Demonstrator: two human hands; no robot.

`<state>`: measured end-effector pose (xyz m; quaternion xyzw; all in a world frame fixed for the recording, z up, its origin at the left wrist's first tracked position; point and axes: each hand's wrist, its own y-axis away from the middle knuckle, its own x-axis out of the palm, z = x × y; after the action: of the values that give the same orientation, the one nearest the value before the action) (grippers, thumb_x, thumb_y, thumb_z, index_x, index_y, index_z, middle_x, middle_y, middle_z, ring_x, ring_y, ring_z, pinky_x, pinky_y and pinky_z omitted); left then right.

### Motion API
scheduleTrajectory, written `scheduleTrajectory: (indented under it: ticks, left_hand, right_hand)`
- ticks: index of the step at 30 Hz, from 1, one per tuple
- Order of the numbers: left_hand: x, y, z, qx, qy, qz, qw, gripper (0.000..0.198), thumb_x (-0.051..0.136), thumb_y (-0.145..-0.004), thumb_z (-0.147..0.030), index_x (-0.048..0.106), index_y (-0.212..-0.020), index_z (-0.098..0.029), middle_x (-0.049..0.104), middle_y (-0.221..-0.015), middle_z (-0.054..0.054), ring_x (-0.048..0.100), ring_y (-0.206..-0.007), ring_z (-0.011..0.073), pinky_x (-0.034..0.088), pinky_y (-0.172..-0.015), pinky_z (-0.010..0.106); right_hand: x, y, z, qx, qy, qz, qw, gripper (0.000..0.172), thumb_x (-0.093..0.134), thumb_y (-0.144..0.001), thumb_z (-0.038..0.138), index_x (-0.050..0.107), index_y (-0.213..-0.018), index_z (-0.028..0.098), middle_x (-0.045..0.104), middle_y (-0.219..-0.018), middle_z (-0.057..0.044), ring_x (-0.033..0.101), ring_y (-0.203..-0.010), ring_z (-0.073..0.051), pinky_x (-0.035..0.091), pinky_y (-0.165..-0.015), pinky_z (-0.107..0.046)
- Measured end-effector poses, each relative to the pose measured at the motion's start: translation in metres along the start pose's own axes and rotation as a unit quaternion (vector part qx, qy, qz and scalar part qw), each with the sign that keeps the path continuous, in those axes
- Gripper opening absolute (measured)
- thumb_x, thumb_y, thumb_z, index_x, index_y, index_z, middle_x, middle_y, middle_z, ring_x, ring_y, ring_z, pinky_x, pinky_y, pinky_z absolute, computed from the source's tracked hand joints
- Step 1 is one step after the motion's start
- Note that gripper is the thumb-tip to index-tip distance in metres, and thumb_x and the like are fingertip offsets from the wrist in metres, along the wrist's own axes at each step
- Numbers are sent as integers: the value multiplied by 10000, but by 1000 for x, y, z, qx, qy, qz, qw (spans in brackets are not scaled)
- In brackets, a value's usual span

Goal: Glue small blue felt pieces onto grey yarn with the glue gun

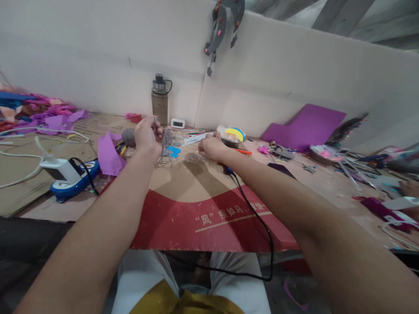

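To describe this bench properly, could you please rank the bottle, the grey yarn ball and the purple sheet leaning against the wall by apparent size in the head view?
1. Purple sheet
2. Bottle
3. Grey yarn ball, judged by its visible part

Bare forearms (122,192) lead up to the bare left hand (147,136) and right hand (212,147). Below both hands are white trousers (139,272), and lower still a mustard-yellow garment (159,300), bunched into soft folds.

Grey yarn (128,137) fuzzy, matt; bottle (160,104) smooth, see-through plastic; bowl (231,143) glossy metal; purple sheet (304,127) matt, felt-like.
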<state>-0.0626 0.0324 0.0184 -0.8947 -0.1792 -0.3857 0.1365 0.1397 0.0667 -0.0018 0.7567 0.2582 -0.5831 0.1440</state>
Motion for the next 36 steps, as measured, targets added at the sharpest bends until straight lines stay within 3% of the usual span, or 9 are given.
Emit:
scheduleTrajectory:
  ticks: [6, 12, 18, 24, 29, 36]
  left_hand:
    - [1, -1, 0, -14, -4, -2, 1000, 205, 547, -767, -77, 465, -606, -175, 461, -475, -40, 382, -375, 45, 228, -339, 180]
    - [1, -1, 0, -16, -14, 3, 1000, 197, 542, -788, -106, 464, -622, -174, 451, -483, -41, 376, -384, 40, 230, -335, 168]
    - [2, -1, 1, -15, -19, 1, 1000, 207, 535, -801, -112, 453, -622, -175, 445, -485, -40, 384, -388, 38, 249, -341, 160]
    - [2, 1, 1, -21, -11, 4, 1000, 188, 552, -789, -106, 463, -639, -178, 450, -493, -45, 383, -380, 42, 248, -350, 163]
    - [0, -2, 3, -9, -18, 6, 1000, 201, 539, -791, -102, 465, -618, -170, 453, -500, -43, 387, -380, 37, 250, -357, 162]
    - [1, 0, 1, -15, -18, 1, 1000, 199, 543, -790, -102, 461, -623, -173, 446, -498, -50, 385, -375, 34, 234, -351, 152]
  right_hand:
    - [10, 11, 9, -18, 50, 60, 997, 232, 523, -813, 131, 740, -895, 131, 705, -960, -144, 493, -1054, -301, 299, -845, -396]
    - [15, 13, 17, -35, 62, 21, 997, 223, 519, -765, 76, 713, -875, 83, 688, -979, -172, 502, -1056, -309, 296, -870, -412]
    - [5, 12, 9, 1, -24, -37, 999, 219, 489, -837, 186, 697, -895, 157, 695, -967, -98, 539, -966, -243, 323, -805, -346]
    - [10, 12, 20, -51, 17, 18, 998, 214, 526, -826, 159, 715, -924, 137, 684, -1057, -122, 527, -1054, -264, 320, -819, -350]
    - [10, 5, 26, -47, 44, 35, 997, 254, 484, -826, 112, 714, -934, 119, 687, -1045, -147, 530, -1036, -273, 303, -834, -389]
    - [6, -8, 27, -104, 93, 76, 987, 242, 529, -771, 106, 722, -915, 132, 695, -1001, -158, 468, -1083, -302, 249, -883, -452]
